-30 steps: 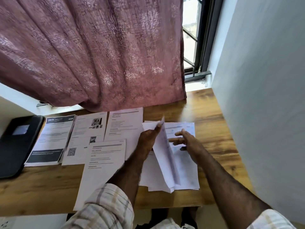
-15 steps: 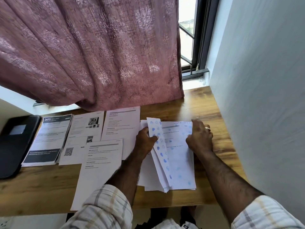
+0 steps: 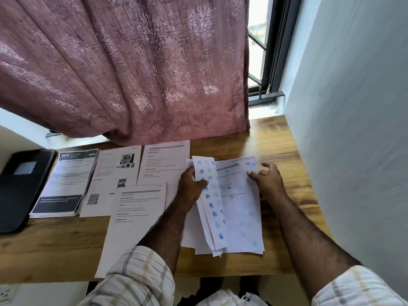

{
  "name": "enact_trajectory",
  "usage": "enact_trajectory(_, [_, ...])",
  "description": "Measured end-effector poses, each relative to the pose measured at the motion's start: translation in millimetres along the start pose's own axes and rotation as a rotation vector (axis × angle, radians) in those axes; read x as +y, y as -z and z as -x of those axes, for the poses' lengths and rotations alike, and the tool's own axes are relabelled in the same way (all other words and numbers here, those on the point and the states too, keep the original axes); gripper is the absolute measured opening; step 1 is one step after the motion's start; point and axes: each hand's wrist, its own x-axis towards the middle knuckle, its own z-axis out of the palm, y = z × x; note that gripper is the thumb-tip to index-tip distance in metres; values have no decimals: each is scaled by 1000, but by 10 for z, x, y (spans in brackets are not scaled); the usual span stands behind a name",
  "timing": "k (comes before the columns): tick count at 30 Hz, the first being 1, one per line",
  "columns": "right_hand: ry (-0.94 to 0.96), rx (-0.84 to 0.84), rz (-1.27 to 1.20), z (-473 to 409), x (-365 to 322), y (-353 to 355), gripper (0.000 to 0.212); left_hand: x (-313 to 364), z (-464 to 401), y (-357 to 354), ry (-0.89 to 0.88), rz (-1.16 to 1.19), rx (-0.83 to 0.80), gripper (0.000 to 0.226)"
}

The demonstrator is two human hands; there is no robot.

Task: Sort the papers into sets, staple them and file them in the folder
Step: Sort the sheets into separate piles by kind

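A loose stack of white papers (image 3: 240,219) lies on the wooden table (image 3: 271,146) at the right. My left hand (image 3: 192,186) grips several turned-up sheets with blue prints (image 3: 212,208), holding them raised on edge. My right hand (image 3: 268,180) lies on the right part of the top sheet, thumb on the paper, fingers loosely bent. Sorted sheets lie to the left: one with a dark header (image 3: 66,182), one with photos and a QR code (image 3: 112,177), a text sheet (image 3: 164,162) and another text sheet (image 3: 132,221) hanging over the front edge. A black folder (image 3: 19,186) lies at the far left.
A dusky pink curtain (image 3: 132,69) hangs down to the table's back edge. A white wall (image 3: 353,129) bounds the table on the right, with a barred window (image 3: 262,62) behind. A wall socket (image 3: 5,293) shows at the lower left.
My left hand has folded the lifted sheets further over, showing their blue printed side. My right hand moved to the stack's right edge and now opens over the top sheet.
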Motion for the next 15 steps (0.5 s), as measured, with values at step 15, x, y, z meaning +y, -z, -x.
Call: enact_trajectory(15, [825, 317, 533, 428, -1763, 630, 22, 117, 2, 231, -188, -154, 125, 77])
